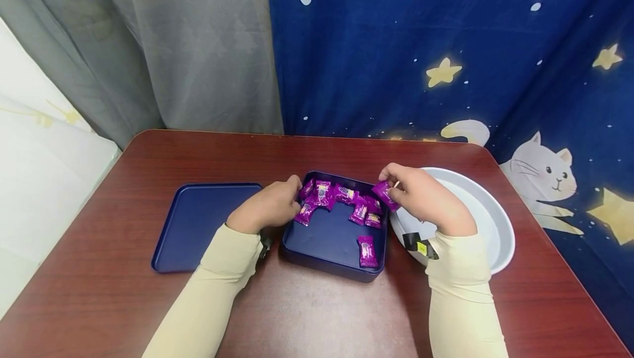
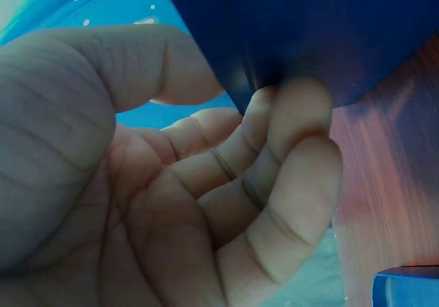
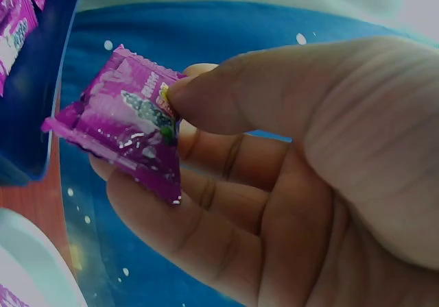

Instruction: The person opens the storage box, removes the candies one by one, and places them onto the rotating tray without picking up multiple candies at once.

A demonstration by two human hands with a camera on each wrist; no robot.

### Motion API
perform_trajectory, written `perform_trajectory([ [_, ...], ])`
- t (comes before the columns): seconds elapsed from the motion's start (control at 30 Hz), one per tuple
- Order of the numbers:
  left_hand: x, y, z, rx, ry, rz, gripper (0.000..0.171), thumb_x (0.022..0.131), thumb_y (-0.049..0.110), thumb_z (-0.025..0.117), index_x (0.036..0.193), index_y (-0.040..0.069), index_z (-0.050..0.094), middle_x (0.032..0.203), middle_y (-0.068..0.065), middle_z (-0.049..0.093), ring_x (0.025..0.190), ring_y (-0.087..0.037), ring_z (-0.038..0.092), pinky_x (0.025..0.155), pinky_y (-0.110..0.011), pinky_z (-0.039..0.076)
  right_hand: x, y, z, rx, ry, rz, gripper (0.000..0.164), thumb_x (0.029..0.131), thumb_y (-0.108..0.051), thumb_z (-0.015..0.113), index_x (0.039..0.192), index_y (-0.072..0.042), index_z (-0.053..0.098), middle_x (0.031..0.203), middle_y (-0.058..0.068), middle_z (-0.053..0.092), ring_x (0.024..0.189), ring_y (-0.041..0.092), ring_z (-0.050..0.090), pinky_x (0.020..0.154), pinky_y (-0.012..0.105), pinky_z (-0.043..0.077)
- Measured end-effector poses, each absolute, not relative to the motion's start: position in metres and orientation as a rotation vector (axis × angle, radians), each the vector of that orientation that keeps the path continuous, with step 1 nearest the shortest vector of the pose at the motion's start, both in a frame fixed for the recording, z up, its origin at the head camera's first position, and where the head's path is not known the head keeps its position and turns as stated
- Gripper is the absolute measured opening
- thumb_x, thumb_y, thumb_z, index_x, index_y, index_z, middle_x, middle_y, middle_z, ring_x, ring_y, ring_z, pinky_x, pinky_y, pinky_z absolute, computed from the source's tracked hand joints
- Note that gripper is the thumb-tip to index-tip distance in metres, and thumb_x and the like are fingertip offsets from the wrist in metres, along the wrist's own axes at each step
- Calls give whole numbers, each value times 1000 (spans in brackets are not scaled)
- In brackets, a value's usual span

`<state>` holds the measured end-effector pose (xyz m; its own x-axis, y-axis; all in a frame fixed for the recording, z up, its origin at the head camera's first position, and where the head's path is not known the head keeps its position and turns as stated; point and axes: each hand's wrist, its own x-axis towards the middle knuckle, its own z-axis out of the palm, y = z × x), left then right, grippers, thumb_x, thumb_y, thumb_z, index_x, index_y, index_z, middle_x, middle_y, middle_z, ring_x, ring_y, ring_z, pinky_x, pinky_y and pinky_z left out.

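A dark blue rectangular box (image 1: 324,245) holds several purple-wrapped candies (image 1: 323,194), most along its far and right sides, with one candy (image 1: 367,251) near the front right corner. My left hand (image 1: 269,204) grips the box by its far left edge; in the left wrist view the thumb and curled fingers (image 2: 302,112) meet at the wall. Above the box's right rim, my right hand (image 1: 433,198) pinches a candy (image 3: 127,122) between thumb and fingers. Its wrapper shows a printed picture of dark grapes.
A flat blue lid-like tray (image 1: 190,231) lies left of the box. To the right, under my right forearm, stands a round white tray (image 1: 504,231); a bit of purple wrapper (image 3: 10,297) shows inside it. Curtains (image 1: 346,61) hang behind the table.
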<state>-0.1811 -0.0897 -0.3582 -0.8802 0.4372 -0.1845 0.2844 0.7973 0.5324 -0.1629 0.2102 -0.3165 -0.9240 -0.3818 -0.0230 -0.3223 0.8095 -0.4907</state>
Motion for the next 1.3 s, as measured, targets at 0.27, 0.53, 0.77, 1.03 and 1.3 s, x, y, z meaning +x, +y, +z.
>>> perform_trajectory([
  [0.27, -182, -90, -359, 564, 2698, 710, 36, 96, 9, 57, 128, 0, 46, 85, -9, 56, 76, -22, 55, 70, -36, 46, -161, 229, -313, -515, 2918, -792, 23, 94, 2, 55, 115, -6, 57, 98, 14, 64, 65, 22, 59, 56, 34, 51],
  [0.53, -181, -90, -359, 568, 2704, 711, 36, 96, 9, 57, 128, 0, 46, 84, -8, 56, 77, -22, 55, 70, -36, 46, -160, 251, -313, -448, 3046, -717, 24, 92, 3, 56, 114, -4, 58, 96, 15, 64, 77, 26, 58, 62, 36, 47],
  [0.77, -182, -90, -361, 559, 2707, 710, 36, 96, 9, 56, 129, 0, 46, 84, -9, 56, 76, -22, 55, 69, -35, 46, -164, 266, -321, -363, 3060, -697, 25, 91, 3, 55, 115, -2, 58, 100, 19, 64, 77, 28, 56, 61, 37, 44],
  [1.03, -182, -89, -361, 562, 2706, 707, 35, 96, 9, 56, 128, 0, 46, 84, -9, 56, 78, -22, 55, 71, -36, 46, -174, 279, -337, -282, 3015, -680, 23, 91, 2, 54, 113, 0, 58, 104, 22, 64, 88, 33, 59, 70, 42, 46],
  [1.3, -183, -89, -361, 558, 2699, 713, 35, 96, 9, 56, 128, 0, 45, 84, -9, 56, 76, -22, 55, 69, -35, 46, -182, 286, -355, -269, 2987, -693, 19, 91, 3, 53, 109, 2, 60, 101, 21, 64, 88, 33, 59, 71, 41, 47],
])
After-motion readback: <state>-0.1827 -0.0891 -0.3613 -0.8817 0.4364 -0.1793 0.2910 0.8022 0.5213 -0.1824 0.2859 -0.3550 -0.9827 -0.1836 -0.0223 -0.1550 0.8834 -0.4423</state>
